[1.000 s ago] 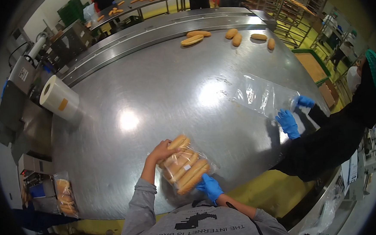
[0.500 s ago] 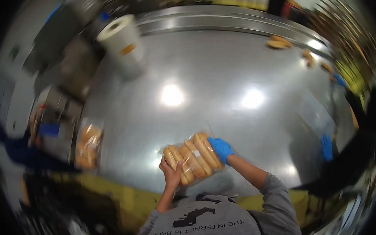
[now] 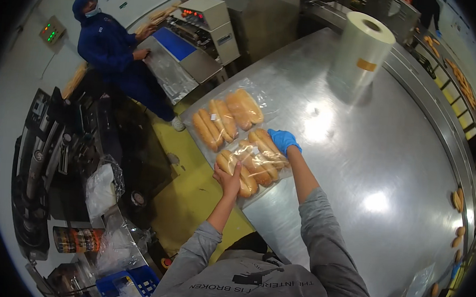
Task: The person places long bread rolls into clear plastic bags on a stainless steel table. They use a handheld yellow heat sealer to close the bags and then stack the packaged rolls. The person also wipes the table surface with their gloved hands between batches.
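Note:
Between my two hands is a clear plastic bag of long bread rolls point(image 3: 254, 163), held over the left edge of the steel table. My bare left hand point(image 3: 228, 180) closes on its near-left end, thumb on top. At the far-right end, my right hand point(image 3: 285, 141) in a blue glove grips the same bag, its fingertips partly hidden. Just beyond lies a second clear bag of bread rolls point(image 3: 222, 119) at the table's corner, very close to the held one. Its loose plastic end spreads to the right.
A large roll of clear film point(image 3: 361, 52) stands upright on the steel table point(image 3: 346, 155). Loose rolls point(image 3: 458, 200) lie along the right edge. At the upper left, a person in blue point(image 3: 107, 53) works beside a machine point(image 3: 207, 27). A blue crate point(image 3: 126, 283) sits low on the left.
My view and body have turned left. Both hands have carried the bagged rolls to the table's left end, alongside the other bag. My grip is the same.

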Motion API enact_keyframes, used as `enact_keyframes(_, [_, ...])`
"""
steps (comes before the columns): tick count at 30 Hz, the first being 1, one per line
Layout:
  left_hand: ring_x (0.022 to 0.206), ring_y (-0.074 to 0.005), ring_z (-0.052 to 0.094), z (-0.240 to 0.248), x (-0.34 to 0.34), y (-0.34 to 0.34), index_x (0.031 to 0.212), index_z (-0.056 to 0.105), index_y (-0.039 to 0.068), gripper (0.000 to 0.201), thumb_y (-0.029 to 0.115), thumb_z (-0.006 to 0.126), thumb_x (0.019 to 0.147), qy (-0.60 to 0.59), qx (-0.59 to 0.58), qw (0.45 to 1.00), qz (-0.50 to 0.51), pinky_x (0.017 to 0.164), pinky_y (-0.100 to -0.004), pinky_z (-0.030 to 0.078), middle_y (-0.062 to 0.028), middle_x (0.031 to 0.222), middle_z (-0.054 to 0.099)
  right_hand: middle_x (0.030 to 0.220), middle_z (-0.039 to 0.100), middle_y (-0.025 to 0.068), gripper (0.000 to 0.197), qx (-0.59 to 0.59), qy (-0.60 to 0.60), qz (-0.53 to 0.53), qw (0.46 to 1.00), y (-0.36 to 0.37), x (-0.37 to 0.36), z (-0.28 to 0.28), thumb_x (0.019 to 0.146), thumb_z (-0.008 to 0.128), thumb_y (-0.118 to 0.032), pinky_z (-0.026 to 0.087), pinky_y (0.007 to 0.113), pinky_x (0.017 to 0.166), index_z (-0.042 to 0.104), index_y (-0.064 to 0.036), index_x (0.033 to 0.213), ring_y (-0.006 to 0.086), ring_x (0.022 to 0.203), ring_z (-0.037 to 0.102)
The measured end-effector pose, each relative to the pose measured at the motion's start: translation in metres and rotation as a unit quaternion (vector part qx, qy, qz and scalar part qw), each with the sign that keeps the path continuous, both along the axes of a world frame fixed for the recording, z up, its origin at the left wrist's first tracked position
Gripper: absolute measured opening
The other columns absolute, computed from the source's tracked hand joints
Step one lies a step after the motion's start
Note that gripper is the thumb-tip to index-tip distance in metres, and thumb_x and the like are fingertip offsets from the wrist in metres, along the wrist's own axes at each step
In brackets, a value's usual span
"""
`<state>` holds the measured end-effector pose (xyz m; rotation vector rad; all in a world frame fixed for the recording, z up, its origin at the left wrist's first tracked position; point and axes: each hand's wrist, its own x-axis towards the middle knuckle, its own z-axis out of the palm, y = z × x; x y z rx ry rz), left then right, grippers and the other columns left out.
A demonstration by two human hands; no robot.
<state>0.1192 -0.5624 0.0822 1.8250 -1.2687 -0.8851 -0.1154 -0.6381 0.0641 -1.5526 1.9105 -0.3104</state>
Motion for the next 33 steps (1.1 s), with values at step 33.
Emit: enact_keyframes(33, [0.125,-0.0421,0.031,-0.009,-0.079,0.175,0.127,0.040,-0.005,0.052,0.028,0.048,0.088,-0.147,-0.274,0.674,-0.670,0.103,-0.0471,0.024,-0.0290,0.133,0.032,0.134,0.040,0.0145,0.054,-0.202,0.123,-0.268,0.934,0.404,0.104,0.029,0.084,0.048,-0.029,0.034,0.039,0.099,0.038,-0.0023,0.131,0.0305,0.118,0.043])
